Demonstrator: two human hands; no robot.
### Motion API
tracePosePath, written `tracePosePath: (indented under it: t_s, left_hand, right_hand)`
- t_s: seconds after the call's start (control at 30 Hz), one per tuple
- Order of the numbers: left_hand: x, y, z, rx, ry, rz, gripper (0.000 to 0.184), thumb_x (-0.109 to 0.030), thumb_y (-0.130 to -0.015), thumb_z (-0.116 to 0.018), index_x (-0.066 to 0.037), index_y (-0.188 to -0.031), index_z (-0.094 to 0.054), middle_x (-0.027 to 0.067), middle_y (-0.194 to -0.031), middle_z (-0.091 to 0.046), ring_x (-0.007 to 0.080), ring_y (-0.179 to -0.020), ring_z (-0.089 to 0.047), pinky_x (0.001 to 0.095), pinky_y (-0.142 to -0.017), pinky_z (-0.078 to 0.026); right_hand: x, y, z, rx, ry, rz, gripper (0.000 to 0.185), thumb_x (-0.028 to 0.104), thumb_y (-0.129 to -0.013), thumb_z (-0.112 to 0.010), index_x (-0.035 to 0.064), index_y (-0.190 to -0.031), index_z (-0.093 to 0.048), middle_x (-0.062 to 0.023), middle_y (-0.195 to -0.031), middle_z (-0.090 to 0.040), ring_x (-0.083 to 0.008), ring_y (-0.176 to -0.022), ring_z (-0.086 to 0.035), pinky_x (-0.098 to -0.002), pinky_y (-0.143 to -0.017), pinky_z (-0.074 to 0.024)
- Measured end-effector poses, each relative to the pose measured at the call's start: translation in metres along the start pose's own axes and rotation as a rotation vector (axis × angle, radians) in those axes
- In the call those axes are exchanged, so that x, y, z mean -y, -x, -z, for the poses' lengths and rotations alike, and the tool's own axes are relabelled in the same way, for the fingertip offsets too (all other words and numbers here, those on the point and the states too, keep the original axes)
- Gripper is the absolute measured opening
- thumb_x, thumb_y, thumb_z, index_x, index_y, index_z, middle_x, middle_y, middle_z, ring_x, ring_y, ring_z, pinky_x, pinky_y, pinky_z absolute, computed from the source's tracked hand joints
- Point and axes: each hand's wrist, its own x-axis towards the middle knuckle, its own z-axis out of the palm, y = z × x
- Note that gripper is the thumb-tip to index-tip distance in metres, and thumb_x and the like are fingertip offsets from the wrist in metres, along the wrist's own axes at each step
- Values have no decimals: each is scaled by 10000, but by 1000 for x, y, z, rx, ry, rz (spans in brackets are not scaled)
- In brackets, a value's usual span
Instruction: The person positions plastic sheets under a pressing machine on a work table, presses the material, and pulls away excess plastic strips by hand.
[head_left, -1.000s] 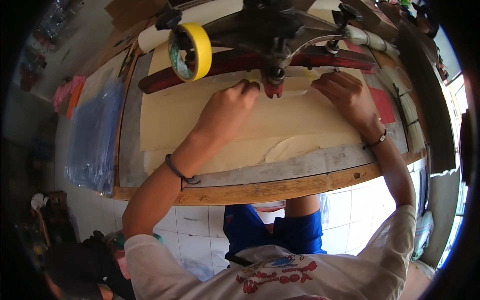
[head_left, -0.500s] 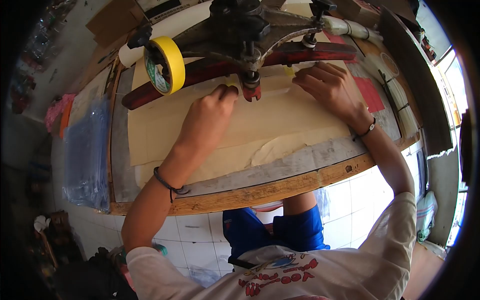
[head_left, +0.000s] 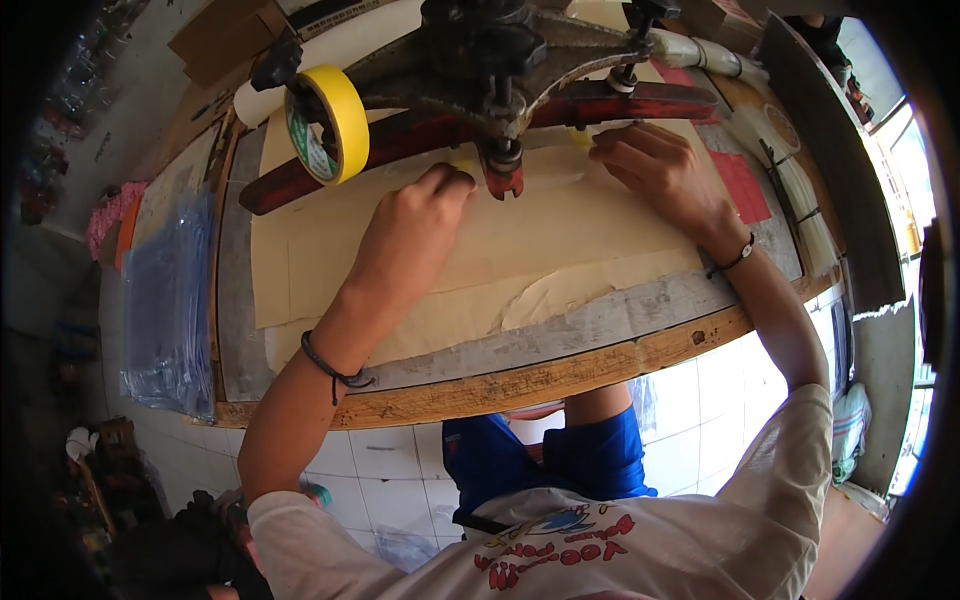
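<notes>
Beige sheets [head_left: 560, 240] lie on the grey tabletop under a dark metal clamp frame [head_left: 480, 75] with a red bar [head_left: 400, 135]. My left hand [head_left: 425, 210] is closed in a pinch at a clear piece by the sheet's far part, left of the bar's red forked tip [head_left: 503, 182]. Right of that tip, my right hand [head_left: 650, 170] pinches near a small yellow tab [head_left: 580, 137]. What sits between the fingertips of either hand is too small to make out. A yellow tape roll [head_left: 348, 123] hangs on the frame's left knob.
Clear plastic sleeves [head_left: 170, 300] hang over the table's left side. Red pieces [head_left: 740, 188] and bundled pale strips [head_left: 800, 205] lie at the right. The wooden edge [head_left: 520, 372] runs nearest my body. Cardboard [head_left: 225, 40] stands at the far left.
The view has shifted, so table and frame appear further left. Both hands stay pinched at nearly the same places on the sheet.
</notes>
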Motion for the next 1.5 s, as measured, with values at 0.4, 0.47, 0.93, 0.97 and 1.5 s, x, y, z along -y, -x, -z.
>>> tracePosePath:
  t_s: [0.4, 0.47, 0.93, 0.97, 1.5]
  left_hand:
    - [7, 2, 0, 21, -2, -46, 181, 8, -834, -591, -6, -998, -668, 140, -988, -673, 329, -869, -689, 405, -764, -577]
    - [5, 2, 1, 24, 5, -35, 179, 9, -833, -589, -4, -992, -670, 143, -983, -673, 330, -864, -690, 404, -763, -578]
    - [6, 1, 1, -13, 50, -37, 147, 24, -833, -608, 7, -961, -678, 160, -966, -696, 341, -857, -694, 404, -758, -574]
    - [6, 0, 1, -19, 54, -28, 122, 18, -844, -627, 9, -956, -676, 157, -962, -701, 342, -853, -695, 402, -748, -572]
    - [5, -1, 1, -27, 99, 9, 171, 19, -844, -606, -7, -989, -693, 161, -968, -704, 349, -848, -690, 415, -754, -570]
  right_hand:
    - [5, -2, -3, -10, -59, -24, 131, 53, -799, -682, 59, -923, -642, -55, -973, -673, -266, -892, -675, -364, -761, -572]
    - [4, -1, -2, 14, -66, -30, 119, 52, -805, -681, 55, -917, -639, -57, -972, -676, -272, -879, -675, -368, -756, -574]
    - [7, -3, 2, 58, -40, 57, 121, 85, -827, -671, 72, -939, -627, -22, -1004, -650, -228, -960, -628, -355, -754, -573]
    - [7, -3, 2, 54, -28, 56, 126, 85, -824, -670, 72, -942, -627, -22, -1000, -650, -228, -959, -628, -352, -758, -572]
    - [3, -1, -3, 16, -104, -21, 127, 81, -785, -699, 49, -870, -611, -47, -920, -642, -253, -910, -627, -373, -768, -553]
